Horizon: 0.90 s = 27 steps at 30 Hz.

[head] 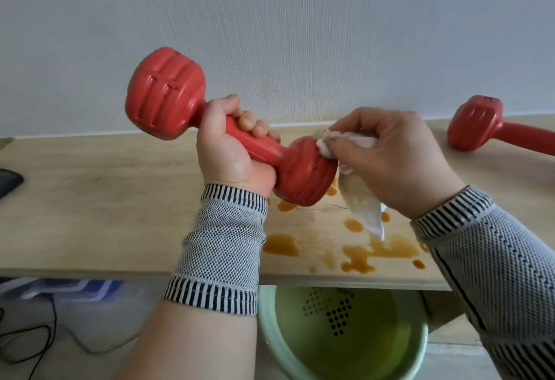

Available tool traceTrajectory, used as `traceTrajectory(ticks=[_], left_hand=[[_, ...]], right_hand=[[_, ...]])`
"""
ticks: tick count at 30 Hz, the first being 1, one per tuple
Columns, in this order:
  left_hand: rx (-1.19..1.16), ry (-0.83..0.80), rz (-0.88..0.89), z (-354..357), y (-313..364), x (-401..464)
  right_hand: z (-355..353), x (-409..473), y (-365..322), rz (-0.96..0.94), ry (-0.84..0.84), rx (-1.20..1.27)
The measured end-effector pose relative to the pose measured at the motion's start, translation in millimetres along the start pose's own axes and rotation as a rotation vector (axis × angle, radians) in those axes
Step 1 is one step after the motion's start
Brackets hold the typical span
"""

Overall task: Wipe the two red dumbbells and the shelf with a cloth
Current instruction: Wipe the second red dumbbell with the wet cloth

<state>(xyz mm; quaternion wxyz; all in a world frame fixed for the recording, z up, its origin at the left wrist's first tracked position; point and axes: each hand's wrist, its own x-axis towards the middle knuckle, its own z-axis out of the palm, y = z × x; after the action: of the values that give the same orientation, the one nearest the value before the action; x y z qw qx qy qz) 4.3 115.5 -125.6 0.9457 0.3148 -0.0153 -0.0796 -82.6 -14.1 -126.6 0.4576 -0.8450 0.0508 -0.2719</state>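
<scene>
- Dumbbell in red [228,139], the one being cleaned, is held up above the shelf [105,199], tilted so its far head points up and to the left while its near head sits low, close to the middle of the frame.
- Our left hand [234,151] has its grip wrapped tight round the handle, fingers curled over the top and thumb side toward us.
- Our right hand [387,157] pinches a white cloth [357,193] in a closed grip and presses a bunched part of it against the top edge of the near head; the loose tail of the cloth hangs down toward the shelf.
- We see a second red dumbbell [480,127] lying on the shelf at the right, well apart from the first, its handle running out of the frame.
- Orange-brown spill marks [360,253] lie on the pale wood shelf below the raised dumbbell, near the front edge.
- Both our wrists wear knitted grey sleeves [219,247] with striped cuffs.
- Behind the shelf stands a pale textured wall [270,19].
- Under the front edge we see a green basin [345,334] with a perforated insert inside it, and at the lower left a black cable [45,343] on the floor.
- A dark object [9,181] sits at the far left of the shelf; we cannot tell what it is.
</scene>
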Motion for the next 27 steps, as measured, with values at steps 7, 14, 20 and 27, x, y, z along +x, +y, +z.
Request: traceTrajectory(ticks=[7,14,20,27], left_hand=[[-0.026,0.017,-0.018,-1.9,3.2,3.9],[0.01,-0.006,-0.023,4.5,-0.7,-0.7],[-0.009,0.01,-0.029,1.1,-1.0,0.1],[-0.025,-0.03,-0.055,4.1,-4.1,0.0]], right_hand=[[6.1,-6.3,-6.6,-0.129,-0.081,-0.08],[-2.2,-3.8,-7.0,-0.052,-0.013,-0.043],[-0.2,-6.0,-3.3,-0.045,-0.031,-0.086],[-7.5,-5.2,-4.4,-0.033,-0.063,-0.062]])
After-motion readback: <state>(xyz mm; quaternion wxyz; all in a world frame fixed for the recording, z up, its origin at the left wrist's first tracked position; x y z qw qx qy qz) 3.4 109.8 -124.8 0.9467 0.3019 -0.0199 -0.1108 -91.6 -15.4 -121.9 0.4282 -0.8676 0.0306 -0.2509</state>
